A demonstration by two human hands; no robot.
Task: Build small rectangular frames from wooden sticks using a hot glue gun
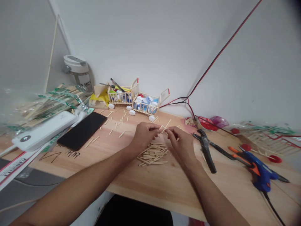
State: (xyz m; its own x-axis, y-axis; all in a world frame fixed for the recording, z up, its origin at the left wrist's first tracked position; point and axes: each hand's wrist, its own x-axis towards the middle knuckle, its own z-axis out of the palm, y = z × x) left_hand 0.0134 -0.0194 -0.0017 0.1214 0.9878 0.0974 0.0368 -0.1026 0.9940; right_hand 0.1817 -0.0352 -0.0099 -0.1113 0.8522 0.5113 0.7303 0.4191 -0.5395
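My left hand [143, 136] and my right hand [181, 144] meet above the wooden desk [131, 179], their fingertips pinching a short wooden stick [162, 128] from either side. Directly below my hands lies a loose pile of cut wooden sticks [152, 154]. More short sticks [122, 134] are scattered farther back. Black-handled pliers [206, 151] lie just right of my right hand, and nothing holds them.
Two miniature stick carts [145, 105] filled with bottle caps stand at the back. A blue and orange glue gun [261, 169] lies at right. A black phone [82, 130], white power bank [42, 130] and bagged stick bundles [49, 106] occupy the left.
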